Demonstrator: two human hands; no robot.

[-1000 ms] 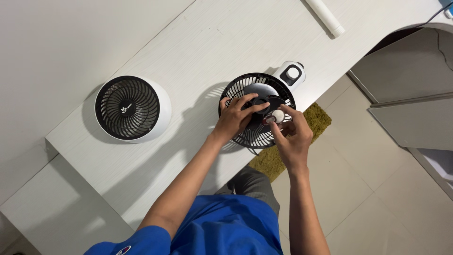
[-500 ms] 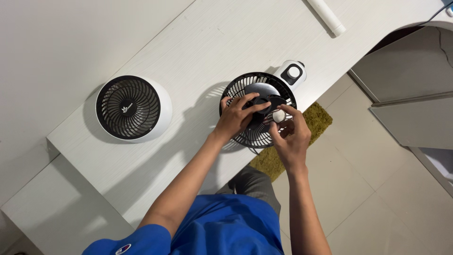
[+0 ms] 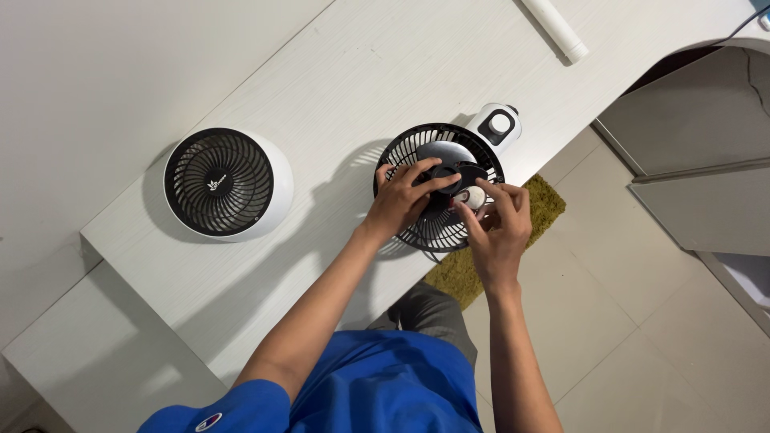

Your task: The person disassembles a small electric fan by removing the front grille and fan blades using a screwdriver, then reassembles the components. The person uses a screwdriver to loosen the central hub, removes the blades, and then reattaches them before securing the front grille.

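White wood-grain desk [image 3: 337, 88] is running diagonally across the view, its near edge overhanging a pale tiled floor [image 3: 642, 321]. A green mat [image 3: 481, 256] is lying on the floor under that edge.

An assembled white fan with a black grille [image 3: 227, 184] is lying face up on the left part of the desk, well apart from the hands.

A second fan, an open black grille [image 3: 429, 228] with its blades exposed, is lying near the desk edge; its white base with a round knob [image 3: 497, 127] is pointing away from the person.

Left hand [image 3: 401, 200] is resting flat over the blade hub [image 3: 446, 173], fingers spread and pressing down on it.

Right hand [image 3: 501, 228] is sitting just beside it, thumb and forefinger pinching a small white cap [image 3: 473, 197] at the hub's right side.

A white tube [image 3: 555, 28] is lying at the far edge of the desk, untouched.
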